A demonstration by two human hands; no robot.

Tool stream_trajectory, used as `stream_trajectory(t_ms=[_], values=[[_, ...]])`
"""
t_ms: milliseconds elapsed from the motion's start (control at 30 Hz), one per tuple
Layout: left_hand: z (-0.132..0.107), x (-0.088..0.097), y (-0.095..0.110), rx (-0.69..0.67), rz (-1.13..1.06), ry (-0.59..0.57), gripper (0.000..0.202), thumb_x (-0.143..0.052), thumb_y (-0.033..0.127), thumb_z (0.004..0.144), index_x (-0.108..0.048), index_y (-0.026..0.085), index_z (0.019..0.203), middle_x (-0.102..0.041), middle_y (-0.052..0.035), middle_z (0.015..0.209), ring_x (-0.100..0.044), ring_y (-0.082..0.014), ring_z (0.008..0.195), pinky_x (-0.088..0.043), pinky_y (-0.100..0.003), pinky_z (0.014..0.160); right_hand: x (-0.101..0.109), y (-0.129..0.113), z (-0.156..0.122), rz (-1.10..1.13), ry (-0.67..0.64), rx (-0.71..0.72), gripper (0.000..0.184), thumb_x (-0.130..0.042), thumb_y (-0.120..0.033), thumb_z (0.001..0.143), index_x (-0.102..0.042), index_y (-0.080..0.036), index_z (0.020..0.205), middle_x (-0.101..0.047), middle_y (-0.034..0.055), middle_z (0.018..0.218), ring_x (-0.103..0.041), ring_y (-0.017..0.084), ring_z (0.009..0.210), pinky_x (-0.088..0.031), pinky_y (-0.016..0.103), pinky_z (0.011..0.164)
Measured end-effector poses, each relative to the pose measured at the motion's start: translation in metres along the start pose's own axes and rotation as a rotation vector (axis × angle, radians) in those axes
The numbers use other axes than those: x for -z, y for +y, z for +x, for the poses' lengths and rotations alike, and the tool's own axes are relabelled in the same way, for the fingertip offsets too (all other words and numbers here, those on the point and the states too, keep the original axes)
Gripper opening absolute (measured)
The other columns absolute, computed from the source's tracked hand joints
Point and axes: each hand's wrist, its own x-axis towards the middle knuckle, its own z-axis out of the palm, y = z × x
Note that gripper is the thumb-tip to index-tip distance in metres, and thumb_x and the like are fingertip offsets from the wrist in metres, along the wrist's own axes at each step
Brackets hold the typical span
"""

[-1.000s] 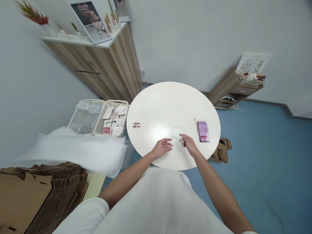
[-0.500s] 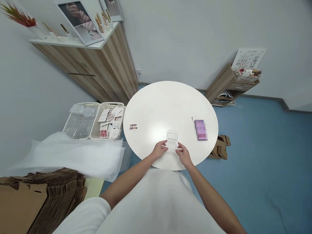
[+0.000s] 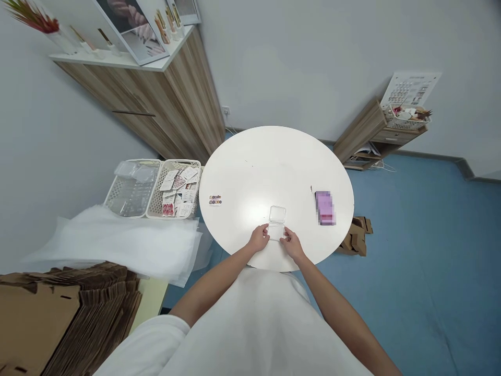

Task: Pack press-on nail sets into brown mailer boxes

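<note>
Clear hinged case (image 3: 276, 223) is showing open at the 6 o'clock side of the round white table (image 3: 270, 151), its lid pointing toward 12. Left hand (image 3: 259, 238) is pinching its 9 o'clock edge; right hand (image 3: 291, 244) is pinching its 3 o'clock edge. Dotted card (image 3: 215, 200) is lying at 9 o'clock

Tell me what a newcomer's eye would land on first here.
First, the round white table in the middle, with an open clear box near its front edge, between the left hand and right hand. Next, the purple thing, too pixelated to identify, on the table's right side. Then the big cardboard stack at the lower left.
</note>
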Motion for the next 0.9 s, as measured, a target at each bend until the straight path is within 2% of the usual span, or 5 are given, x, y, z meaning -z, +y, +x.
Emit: stream_trajectory(t_ms=[167, 333, 433, 667, 900], values=[[-0.005, 0.002, 0.0, 0.019, 0.057, -0.033, 0.05, -0.054, 0.012, 0.064, -0.048, 0.016, 0.113, -0.048, -0.0051, 0.094, -0.049, -0.0146, 0.079, -0.039, -0.027, 0.075, -0.002, 0.002, -0.003, -0.028, 0.0, -0.002, 0.062, -0.052, -0.03, 0.063, -0.041, -0.018, 0.123, -0.048, 0.0056, 0.1, -0.051, 0.012, 0.069, -0.044, 0.032, 0.076], [-0.01, -0.003, -0.006, 0.12, -0.105, -0.017, 0.059, -0.055, 0.01, 0.06, -0.042, 0.016, 0.117, -0.051, -0.0062, 0.101, -0.05, -0.0153, 0.088, -0.038, -0.026, 0.079, -0.004, 0.003, -0.008, 0.027, 0.003, -0.014, 0.059, -0.052, -0.031, 0.064, -0.042, -0.019, 0.121, -0.049, 0.007, 0.105, -0.054, 0.013, 0.07, -0.046, 0.03, 0.073], [-0.006, -0.005, -0.006, 0.15, -0.203, 0.01, 0.061, -0.056, 0.005, 0.058, -0.043, 0.016, 0.117, -0.051, -0.0075, 0.104, -0.05, -0.0151, 0.092, -0.038, -0.026, 0.081, -0.002, 0.0, -0.005, 0.049, 0.011, -0.001, 0.058, -0.052, -0.03, 0.064, -0.042, -0.019, 0.12, -0.048, 0.0078, 0.108, -0.055, 0.014, 0.075, -0.045, 0.031, 0.076], [-0.002, -0.005, 0.002, 0.139, -0.33, 0.037, 0.063, -0.055, -0.001, 0.06, -0.042, 0.016, 0.119, -0.05, -0.0099, 0.108, -0.048, -0.0164, 0.099, -0.039, -0.029, 0.084, 0.003, -0.003, 0.003, 0.128, -0.005, 0.015, 0.059, -0.053, -0.029, 0.064, -0.041, -0.022, 0.121, -0.047, 0.0077, 0.113, -0.055, 0.015, 0.083, -0.045, 0.032, 0.079], [-0.008, -0.006, 0.003, 0.114, -0.294, 0.077, 0.059, -0.052, -0.001, 0.061, -0.043, 0.016, 0.117, -0.05, -0.0092, 0.107, -0.048, -0.0164, 0.099, -0.041, -0.029, 0.081, 0.009, -0.001, 0.0, 0.139, -0.049, 0.025, 0.059, -0.053, -0.031, 0.066, -0.037, -0.024, 0.122, -0.045, 0.007, 0.116, -0.054, 0.015, 0.086, -0.045, 0.032, 0.078]])
